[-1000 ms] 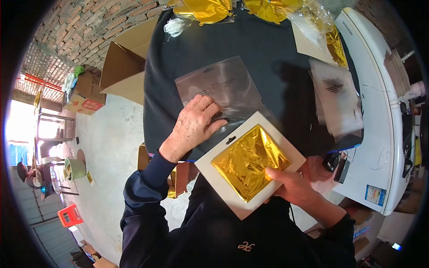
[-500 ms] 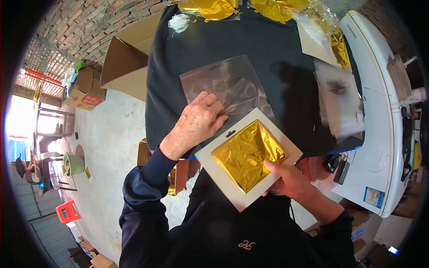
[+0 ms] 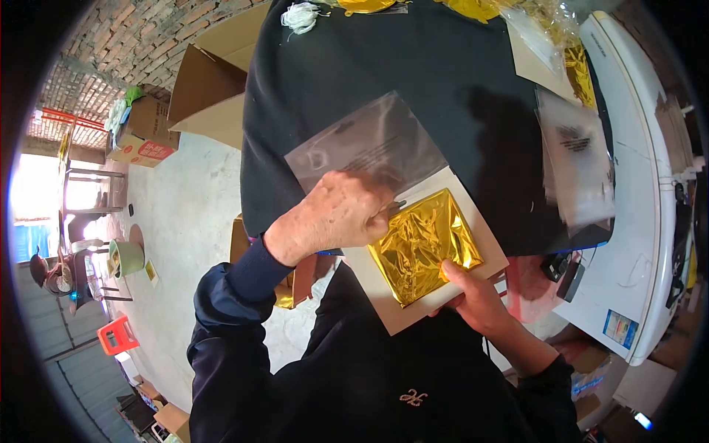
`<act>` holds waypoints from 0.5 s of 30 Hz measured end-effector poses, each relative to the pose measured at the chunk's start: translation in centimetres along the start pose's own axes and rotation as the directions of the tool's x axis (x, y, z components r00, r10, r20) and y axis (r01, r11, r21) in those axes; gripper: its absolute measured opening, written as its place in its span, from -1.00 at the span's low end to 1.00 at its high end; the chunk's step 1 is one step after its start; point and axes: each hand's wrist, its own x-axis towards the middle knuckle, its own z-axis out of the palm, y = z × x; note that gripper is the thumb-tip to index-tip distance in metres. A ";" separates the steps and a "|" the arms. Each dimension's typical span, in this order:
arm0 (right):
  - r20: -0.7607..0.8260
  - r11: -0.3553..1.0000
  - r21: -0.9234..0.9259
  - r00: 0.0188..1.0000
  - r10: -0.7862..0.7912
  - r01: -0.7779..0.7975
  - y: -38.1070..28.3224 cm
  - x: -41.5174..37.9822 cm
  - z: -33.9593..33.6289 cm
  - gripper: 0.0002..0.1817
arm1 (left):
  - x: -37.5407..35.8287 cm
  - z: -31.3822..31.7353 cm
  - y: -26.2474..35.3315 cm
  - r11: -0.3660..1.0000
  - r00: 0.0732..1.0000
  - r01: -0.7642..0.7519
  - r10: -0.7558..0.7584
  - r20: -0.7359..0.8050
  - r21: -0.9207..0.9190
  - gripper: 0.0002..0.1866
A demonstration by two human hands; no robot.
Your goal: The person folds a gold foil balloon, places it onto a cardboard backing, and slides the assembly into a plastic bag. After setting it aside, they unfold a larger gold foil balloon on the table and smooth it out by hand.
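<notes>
My right hand (image 3: 478, 297) grips the lower right edge of a white card (image 3: 480, 236), thumb on top. A folded gold foil packet (image 3: 425, 247) lies on the card, which has a hanging slot near its upper left edge. A clear plastic bag (image 3: 369, 144) with small dark print lies on the black cloth, its near edge meeting the card's upper edge. My left hand (image 3: 336, 210) is closed over the near edge of the bag, with curled fingers beside the card's slot. Its fingertips are partly hidden, as is the bag's near left corner.
The black-covered table (image 3: 340, 81) carries a stack of clear bags (image 3: 580, 162) at right, white string (image 3: 300, 18) and gold foil packets (image 3: 473, 9) at the back. A white appliance (image 3: 642, 199) stands along the right. Cardboard boxes (image 3: 210, 88) stand left of the table.
The card has tilted and moved up against the bag. My left hand has moved right and down, its fingers curling in. The bag has turned a little anticlockwise.
</notes>
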 end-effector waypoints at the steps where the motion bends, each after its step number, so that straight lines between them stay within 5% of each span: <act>1: 0.013 1.000 -0.007 1.000 0.011 -0.011 0.0 0.1 -0.1 -0.60 | 0.1 -0.2 0.1 1.000 1.000 -0.007 0.007 0.013 0.001 -0.87; 15: 0.037 0.999 -0.005 0.998 -0.050 0.050 -2.2 2.3 1.5 -0.61 | 1.5 -1.2 1.2 0.984 0.994 -0.031 0.048 -0.096 0.173 -0.79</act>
